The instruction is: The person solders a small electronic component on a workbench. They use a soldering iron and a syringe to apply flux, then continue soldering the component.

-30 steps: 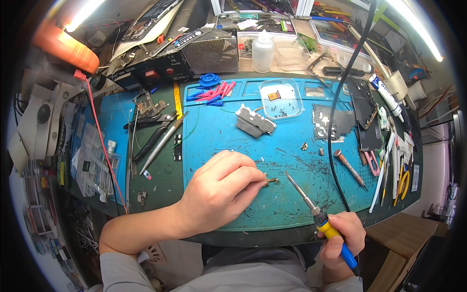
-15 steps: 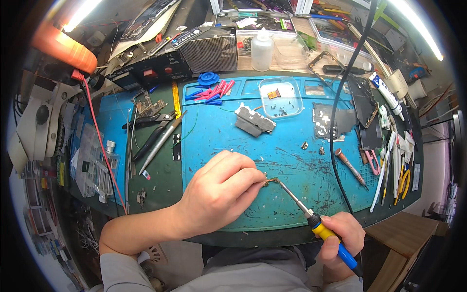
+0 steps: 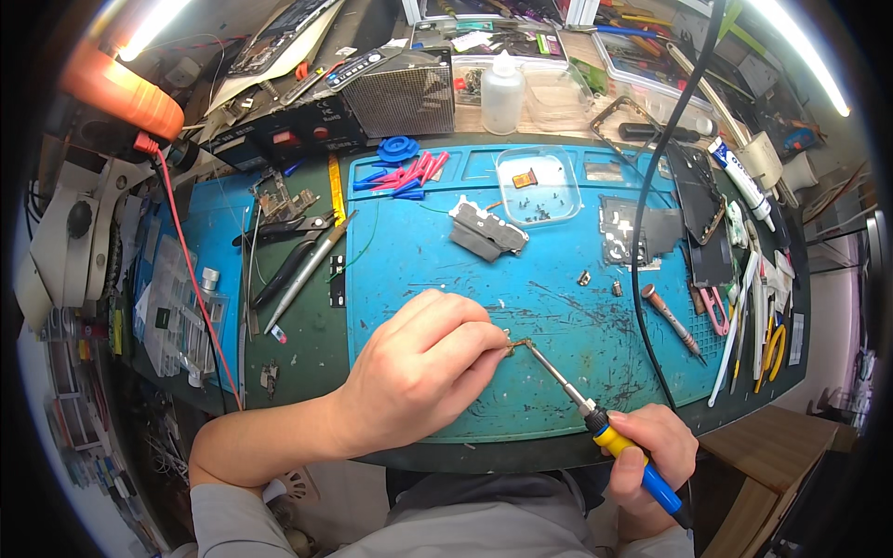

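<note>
My right hand (image 3: 654, 456) grips a soldering iron (image 3: 642, 468) with a yellow and blue handle, its metal shaft slanting up and to the left. The iron's tip touches, or nearly touches, a small copper-coloured part (image 3: 518, 344) just above the blue work mat (image 3: 446, 279). My left hand (image 3: 423, 363) is closed, with thumb and fingers pinched on that small part; most of it is hidden behind the fingertips. Beyond the hands lies a grey metal-like component (image 3: 486, 231). Two tiny metal pieces (image 3: 583, 277) rest to the right of it.
A clear tray (image 3: 538, 191) holds screws and a yellow-brown piece. A black cable (image 3: 642, 251) hangs across the right side. Tweezers and pliers (image 3: 298, 270) lie left; a copper-coloured pen-like tool (image 3: 672, 321) and yellow-handled pliers (image 3: 772, 352) lie right. A white bottle (image 3: 502, 98) stands at the back.
</note>
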Tool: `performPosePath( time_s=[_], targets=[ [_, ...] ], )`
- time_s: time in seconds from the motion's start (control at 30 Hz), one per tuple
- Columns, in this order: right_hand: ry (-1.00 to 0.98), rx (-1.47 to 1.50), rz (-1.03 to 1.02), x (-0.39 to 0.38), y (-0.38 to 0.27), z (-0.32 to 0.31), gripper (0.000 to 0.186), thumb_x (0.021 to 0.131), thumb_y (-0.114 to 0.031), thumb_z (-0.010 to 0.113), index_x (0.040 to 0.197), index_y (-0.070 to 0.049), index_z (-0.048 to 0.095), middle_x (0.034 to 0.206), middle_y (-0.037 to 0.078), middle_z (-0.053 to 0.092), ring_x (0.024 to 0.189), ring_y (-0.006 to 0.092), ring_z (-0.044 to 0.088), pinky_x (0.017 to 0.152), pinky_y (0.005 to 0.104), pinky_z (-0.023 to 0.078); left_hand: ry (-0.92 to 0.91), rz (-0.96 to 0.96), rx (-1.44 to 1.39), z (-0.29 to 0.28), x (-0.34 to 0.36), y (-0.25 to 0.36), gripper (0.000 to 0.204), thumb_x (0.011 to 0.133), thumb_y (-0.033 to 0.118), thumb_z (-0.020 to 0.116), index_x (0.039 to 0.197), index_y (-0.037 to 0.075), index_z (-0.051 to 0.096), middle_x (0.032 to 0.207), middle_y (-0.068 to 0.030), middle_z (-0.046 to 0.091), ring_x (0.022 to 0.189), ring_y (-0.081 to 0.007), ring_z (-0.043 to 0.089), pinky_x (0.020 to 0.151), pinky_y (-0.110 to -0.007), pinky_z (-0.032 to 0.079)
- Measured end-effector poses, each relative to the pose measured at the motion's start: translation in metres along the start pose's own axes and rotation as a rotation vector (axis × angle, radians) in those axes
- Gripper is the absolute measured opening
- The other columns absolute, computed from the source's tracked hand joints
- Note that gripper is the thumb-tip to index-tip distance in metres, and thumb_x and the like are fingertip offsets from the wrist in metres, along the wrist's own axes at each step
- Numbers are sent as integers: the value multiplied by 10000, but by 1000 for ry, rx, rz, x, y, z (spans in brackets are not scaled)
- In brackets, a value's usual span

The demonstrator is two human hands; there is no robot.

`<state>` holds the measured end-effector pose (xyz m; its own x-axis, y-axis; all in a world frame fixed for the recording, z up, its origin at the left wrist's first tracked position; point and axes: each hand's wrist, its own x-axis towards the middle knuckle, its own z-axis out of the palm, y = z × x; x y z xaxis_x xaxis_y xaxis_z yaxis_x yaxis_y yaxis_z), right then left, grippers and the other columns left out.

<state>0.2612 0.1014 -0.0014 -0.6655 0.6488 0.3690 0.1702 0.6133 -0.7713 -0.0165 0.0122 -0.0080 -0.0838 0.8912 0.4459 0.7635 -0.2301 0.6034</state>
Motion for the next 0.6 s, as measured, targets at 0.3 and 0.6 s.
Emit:
performPosePath(
  time_s=[0.3,0.6],
  targets=[
    [12,-13,-45,4,1,2,218,906,-134,717,1071,-7,785,818,112,773,653,226,739,592,312,600,-2,8,-10,0,0,0,252,787,-64,868,984,22,737,940,-104,703,809,-267,673,701,-377,538],
    [9,-11,-44,5,0,2,219,898,-128,718,1069,-9,787,812,108,768,643,215,729,583,306,594,-3,4,-10,0,-2,-1,270,787,-65,867,1010,21,742,958,-107,704,800,-267,666,694,-373,531]
  ],
)
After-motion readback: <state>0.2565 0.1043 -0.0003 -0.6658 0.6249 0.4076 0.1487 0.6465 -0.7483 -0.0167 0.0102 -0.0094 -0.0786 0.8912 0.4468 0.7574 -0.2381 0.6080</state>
